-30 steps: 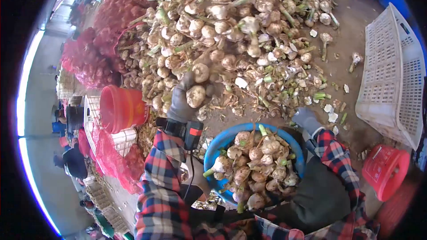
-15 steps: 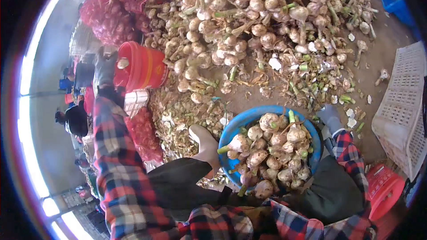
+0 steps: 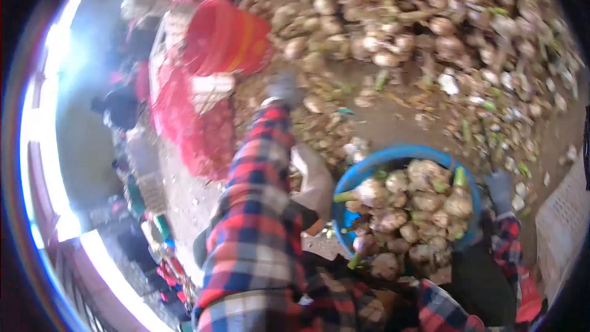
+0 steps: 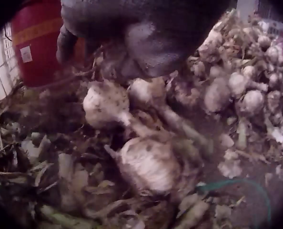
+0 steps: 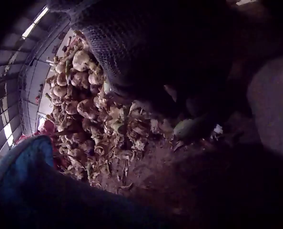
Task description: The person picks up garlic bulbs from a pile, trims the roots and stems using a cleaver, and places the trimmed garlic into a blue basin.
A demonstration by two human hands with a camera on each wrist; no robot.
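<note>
My gloved left hand reaches low over the floor between the red bucket and the blue basin. In the left wrist view the grey glove hangs just above several garlic bulbs with stems, its fingers loosely bent and nothing seen in them. Trimmed garlic fills much of the basin. My gloved right hand is low beside the basin's right rim; its fingers are lost in shadow in the right wrist view, and I cannot tell whether they hold anything.
A big heap of garlic spreads across the far floor, with peel scraps around it. Pink mesh bags and a white crate stand left. A pale boot is beside the basin. Another white crate stands at the right.
My left hand carried two garlic bulbs from the heap to the red bucket, where one still showed, then came back down to the floor without them. The right hand stays beside the basin.
</note>
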